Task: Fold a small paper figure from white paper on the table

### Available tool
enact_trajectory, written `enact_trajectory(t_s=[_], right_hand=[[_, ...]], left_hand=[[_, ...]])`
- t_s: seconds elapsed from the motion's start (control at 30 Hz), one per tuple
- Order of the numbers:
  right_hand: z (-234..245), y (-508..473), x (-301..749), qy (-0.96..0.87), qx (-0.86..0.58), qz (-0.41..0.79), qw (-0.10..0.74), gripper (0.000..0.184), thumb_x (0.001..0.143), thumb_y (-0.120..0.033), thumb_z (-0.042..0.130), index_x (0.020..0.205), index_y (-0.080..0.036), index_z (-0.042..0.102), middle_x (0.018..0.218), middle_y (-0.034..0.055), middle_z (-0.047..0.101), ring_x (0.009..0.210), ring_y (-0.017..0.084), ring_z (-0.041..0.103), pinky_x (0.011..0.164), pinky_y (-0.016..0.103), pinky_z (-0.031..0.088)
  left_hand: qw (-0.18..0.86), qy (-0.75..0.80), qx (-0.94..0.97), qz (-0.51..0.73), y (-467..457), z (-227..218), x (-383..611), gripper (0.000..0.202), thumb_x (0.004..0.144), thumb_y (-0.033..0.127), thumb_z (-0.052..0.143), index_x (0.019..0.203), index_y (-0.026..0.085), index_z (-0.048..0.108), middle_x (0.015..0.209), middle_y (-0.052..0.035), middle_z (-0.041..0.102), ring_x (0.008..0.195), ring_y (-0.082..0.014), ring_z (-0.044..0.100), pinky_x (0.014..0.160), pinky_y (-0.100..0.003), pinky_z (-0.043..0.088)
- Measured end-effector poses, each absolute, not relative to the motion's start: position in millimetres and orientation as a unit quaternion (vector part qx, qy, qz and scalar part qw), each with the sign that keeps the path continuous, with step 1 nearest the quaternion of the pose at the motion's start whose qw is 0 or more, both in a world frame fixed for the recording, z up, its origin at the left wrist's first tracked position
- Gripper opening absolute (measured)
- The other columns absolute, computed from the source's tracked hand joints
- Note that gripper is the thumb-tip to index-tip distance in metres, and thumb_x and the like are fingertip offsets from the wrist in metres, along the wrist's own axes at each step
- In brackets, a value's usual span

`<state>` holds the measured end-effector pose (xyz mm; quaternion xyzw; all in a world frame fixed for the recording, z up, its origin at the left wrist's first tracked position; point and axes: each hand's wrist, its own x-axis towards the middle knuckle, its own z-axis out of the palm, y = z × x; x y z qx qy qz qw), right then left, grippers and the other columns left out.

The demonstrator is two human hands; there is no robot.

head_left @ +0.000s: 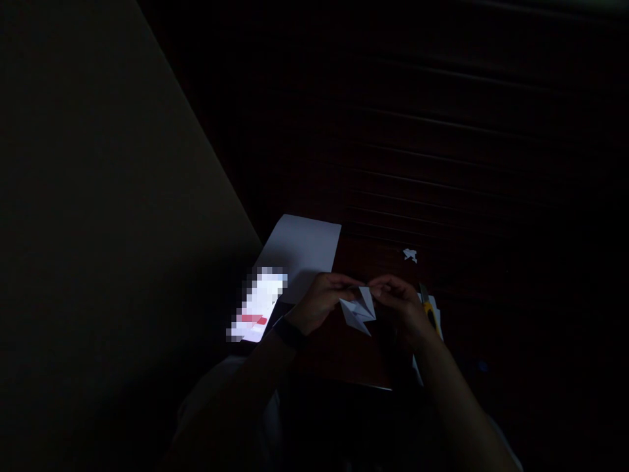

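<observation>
A small piece of folded white paper (358,312) with several pointed flaps is held up over the dark table. My left hand (324,298) pinches it from the left, fingers closed along its upper edge. From the other side my right hand (399,300) grips its top corner between thumb and fingers. The fingertips of both hands nearly meet above the paper. A dark band (289,333) circles my left wrist. Dim light hides the finer creases.
Left of my hands a lit phone (258,305) leans beside a white sheet (307,246). A small white folded paper shape (409,255) lies farther back on the dark table (339,364). By my right wrist is a yellow utility knife (430,313) on white paper (417,370).
</observation>
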<state>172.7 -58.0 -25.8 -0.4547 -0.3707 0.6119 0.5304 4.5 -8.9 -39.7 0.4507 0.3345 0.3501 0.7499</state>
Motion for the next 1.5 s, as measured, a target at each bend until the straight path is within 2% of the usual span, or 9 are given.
enact_trajectory(t_s=[0.27, 0.4, 0.63, 0.83, 0.93, 1.23, 1.5], right_hand=[[-14, -62, 166, -0.441, -0.465, 0.579, 0.504, 0.025, 0.068, -0.022, 0.068, 0.091, -0.025, 0.060, 0.081, -0.0013, 0.053, 0.072, 0.014, 0.051, 0.061, 0.024, 0.039], [-14, -63, 163, -0.461, -0.463, 0.576, 0.492, 0.027, 0.069, -0.022, 0.067, 0.094, -0.027, 0.060, 0.085, -0.0013, 0.054, 0.076, 0.014, 0.051, 0.066, 0.025, 0.040], [-21, -58, 170, -0.489, -0.478, 0.557, 0.471, 0.030, 0.071, -0.028, 0.065, 0.100, -0.027, 0.060, 0.084, -0.0008, 0.055, 0.073, 0.014, 0.051, 0.065, 0.027, 0.041], [-30, -55, 173, -0.493, -0.500, 0.524, 0.482, 0.036, 0.071, -0.028, 0.066, 0.105, -0.027, 0.057, 0.085, -0.0007, 0.053, 0.070, 0.012, 0.051, 0.060, 0.025, 0.041], [-30, -56, 171, -0.483, -0.497, 0.531, 0.487, 0.036, 0.071, -0.028, 0.066, 0.106, -0.028, 0.056, 0.085, -0.0012, 0.054, 0.070, 0.012, 0.051, 0.061, 0.024, 0.041], [-25, -58, 169, -0.454, -0.462, 0.593, 0.478, 0.038, 0.068, -0.023, 0.067, 0.104, -0.028, 0.056, 0.089, 0.0003, 0.058, 0.078, 0.016, 0.055, 0.068, 0.029, 0.045], [-26, -56, 171, -0.442, -0.482, 0.581, 0.485, 0.039, 0.063, -0.021, 0.069, 0.100, -0.027, 0.059, 0.085, -0.0007, 0.059, 0.074, 0.015, 0.055, 0.067, 0.029, 0.044]], left_hand=[[0.740, 0.355, 0.448, 0.356, -9, -35, 5, 0.025, 0.061, 0.006, 0.062, 0.084, 0.015, 0.068, 0.076, -0.0041, 0.068, 0.063, -0.0129, 0.060, 0.059, -0.025, 0.043], [0.728, 0.372, 0.440, 0.371, -9, -37, 6, 0.021, 0.061, 0.009, 0.064, 0.082, 0.013, 0.068, 0.072, -0.0039, 0.067, 0.060, -0.0123, 0.059, 0.057, -0.023, 0.042], [0.738, 0.353, 0.461, 0.343, -10, -36, 2, 0.028, 0.071, 0.021, 0.062, 0.097, 0.012, 0.065, 0.089, -0.0104, 0.066, 0.074, -0.0170, 0.062, 0.063, -0.028, 0.046], [0.755, 0.332, 0.444, 0.351, -11, -32, 3, 0.034, 0.067, 0.012, 0.062, 0.101, 0.013, 0.064, 0.092, -0.0099, 0.066, 0.079, -0.0179, 0.062, 0.068, -0.029, 0.048], [0.754, 0.335, 0.441, 0.353, -10, -33, 4, 0.039, 0.065, 0.007, 0.061, 0.102, 0.014, 0.063, 0.092, -0.0090, 0.066, 0.076, -0.0166, 0.063, 0.068, -0.029, 0.048], [0.749, 0.333, 0.455, 0.347, -10, -36, 5, 0.037, 0.067, 0.006, 0.058, 0.103, 0.014, 0.063, 0.095, -0.0100, 0.066, 0.076, -0.0168, 0.063, 0.068, -0.030, 0.049], [0.759, 0.322, 0.450, 0.342, -12, -33, 3, 0.030, 0.072, 0.016, 0.061, 0.101, 0.012, 0.063, 0.100, -0.0125, 0.065, 0.083, -0.0187, 0.063, 0.074, -0.033, 0.048]])
